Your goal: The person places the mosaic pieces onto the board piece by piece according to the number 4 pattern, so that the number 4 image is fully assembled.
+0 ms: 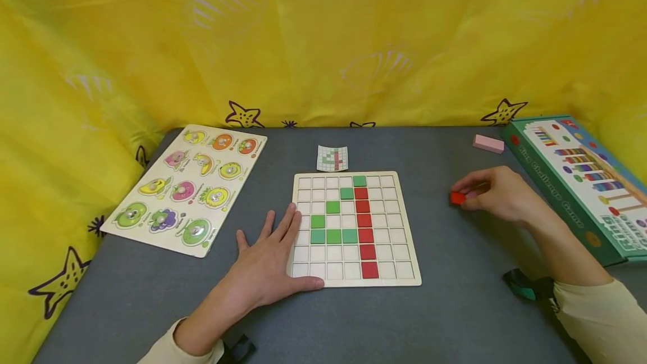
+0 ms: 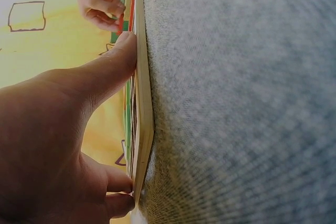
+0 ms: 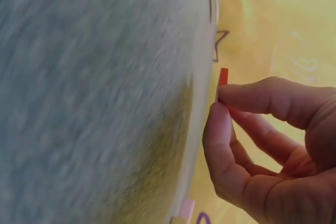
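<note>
A white grid board [image 1: 391, 254] lies on the grey table, with green tiles [image 1: 333, 235] and a column of red tiles [image 1: 365, 220] set in its squares. My left hand [image 1: 268, 265] rests on the board's left and lower left edge, fingers spread and straight, thumb along the near edge. To the right of the board, my right hand [image 1: 497, 192] pinches a red square tile [image 1: 457, 198] between thumb and fingers. The right wrist view shows that thin red tile [image 3: 224, 76] edge-on at the fingertips, held off the table.
A small pattern card [image 1: 332, 158] lies just beyond the board. At left is a fruit puzzle board [image 1: 189, 190]. A pink block [image 1: 488, 144] sits at the back right, beside a green game box [image 1: 571, 195]. Yellow cloth [image 1: 323, 44] hangs behind the table.
</note>
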{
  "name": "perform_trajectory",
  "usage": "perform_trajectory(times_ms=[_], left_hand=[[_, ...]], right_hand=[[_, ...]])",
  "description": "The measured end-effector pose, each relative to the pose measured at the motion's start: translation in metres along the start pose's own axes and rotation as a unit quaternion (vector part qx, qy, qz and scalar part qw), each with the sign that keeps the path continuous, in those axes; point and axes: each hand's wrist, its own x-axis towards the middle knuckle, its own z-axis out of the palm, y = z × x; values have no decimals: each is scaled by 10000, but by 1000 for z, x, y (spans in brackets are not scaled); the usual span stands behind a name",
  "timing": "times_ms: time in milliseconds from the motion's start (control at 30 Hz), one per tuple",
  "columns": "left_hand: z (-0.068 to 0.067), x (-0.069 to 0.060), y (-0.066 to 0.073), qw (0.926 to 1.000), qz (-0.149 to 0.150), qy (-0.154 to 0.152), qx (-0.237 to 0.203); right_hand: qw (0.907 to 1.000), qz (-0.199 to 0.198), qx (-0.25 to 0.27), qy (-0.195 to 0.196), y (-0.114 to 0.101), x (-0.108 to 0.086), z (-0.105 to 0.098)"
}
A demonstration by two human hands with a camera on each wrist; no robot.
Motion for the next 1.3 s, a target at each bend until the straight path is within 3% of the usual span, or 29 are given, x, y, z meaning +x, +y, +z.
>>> perform_trajectory(times_ms=[900, 1300], left_hand=[[0, 2, 0, 10000, -15, -30, -13], [1, 4, 1, 10000, -41, -76, 28]], right_hand=[[9930, -662, 820, -535, -77, -13, 40], [9898, -801, 836, -825, -98, -9, 60]])
